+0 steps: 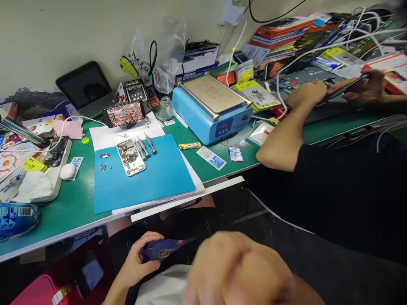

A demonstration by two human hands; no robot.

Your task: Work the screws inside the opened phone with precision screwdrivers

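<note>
Below the bench edge, my left hand (pixel 140 260) has its fingers and thumb wrapped round a dark blue packet (pixel 162 250) with gold markings and a small red spot. My right hand (pixel 238 269) is close to the camera and blurred. Its fingers are curled in, and whatever they may hold is hidden. On the bench in front, a blue mat (pixel 143 182) carries an opened phone (pixel 130 157) with its inside showing. Several small screwdrivers (pixel 150 142) lie beside it, with small phone parts (pixel 104 155) to its left.
A propped-up phone (pixel 124 115) shows a lit picture behind the mat. To its right stands a blue heating-plate machine (pixel 203 114). Another person's arm (pixel 286 127) reaches over the bench at right, a dark flat device in that person's hands. A red container (pixel 34 292) sits low left.
</note>
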